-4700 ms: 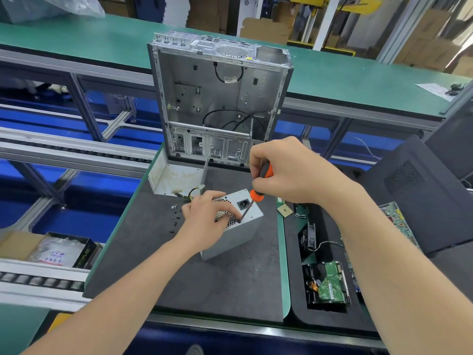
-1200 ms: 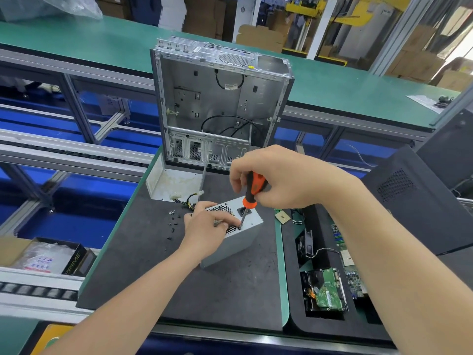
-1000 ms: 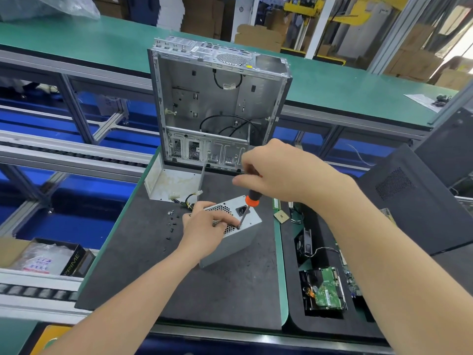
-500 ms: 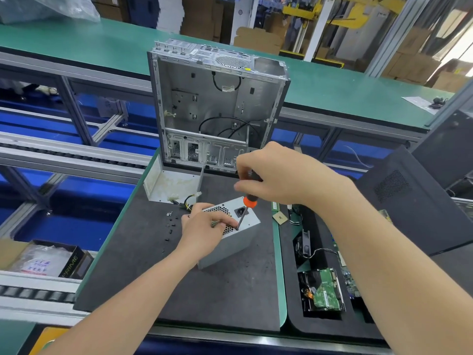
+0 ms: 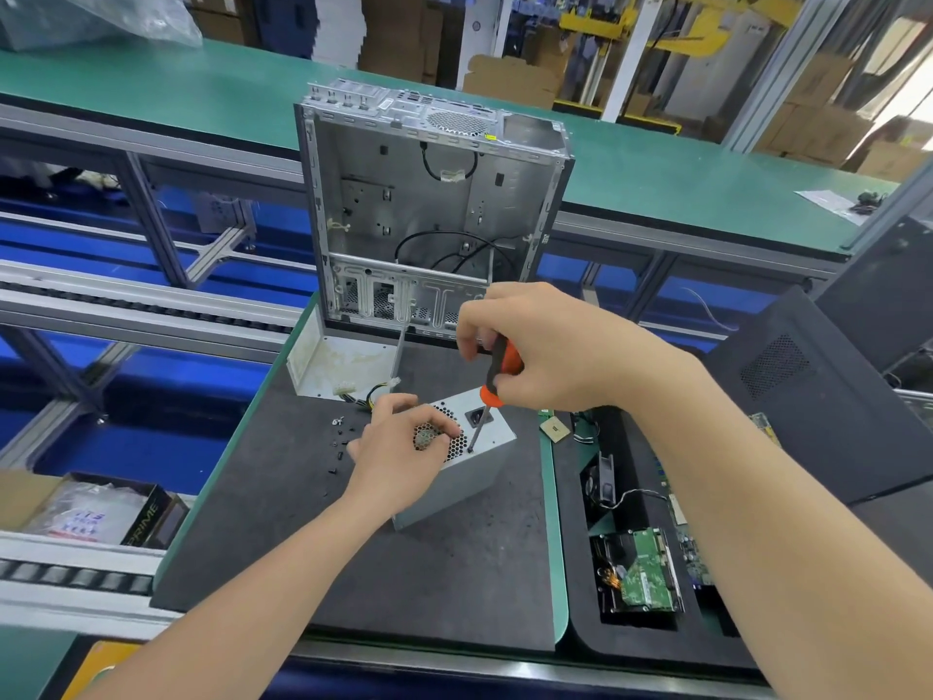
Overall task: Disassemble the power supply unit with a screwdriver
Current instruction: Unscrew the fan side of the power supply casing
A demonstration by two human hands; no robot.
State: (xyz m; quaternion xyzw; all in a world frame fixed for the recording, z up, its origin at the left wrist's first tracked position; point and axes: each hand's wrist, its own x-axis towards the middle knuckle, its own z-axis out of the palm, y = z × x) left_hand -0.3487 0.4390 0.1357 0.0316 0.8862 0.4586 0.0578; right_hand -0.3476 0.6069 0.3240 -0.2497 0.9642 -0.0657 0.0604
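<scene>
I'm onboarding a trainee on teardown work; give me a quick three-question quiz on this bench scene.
1. True or false: the left hand grips the screwdriver.
2. The screwdriver's handle is: A) blue, B) orange and black, C) yellow.
3. Fill in: the loose screws lie on the mat to the ___ of the power supply unit.
Key: 1 false, the right hand grips it; 2 B; 3 left.

Black foam mat carries: power supply unit under left hand; loose screws just left of that hand; white cover beyond it; upright chassis beyond right hand.
</scene>
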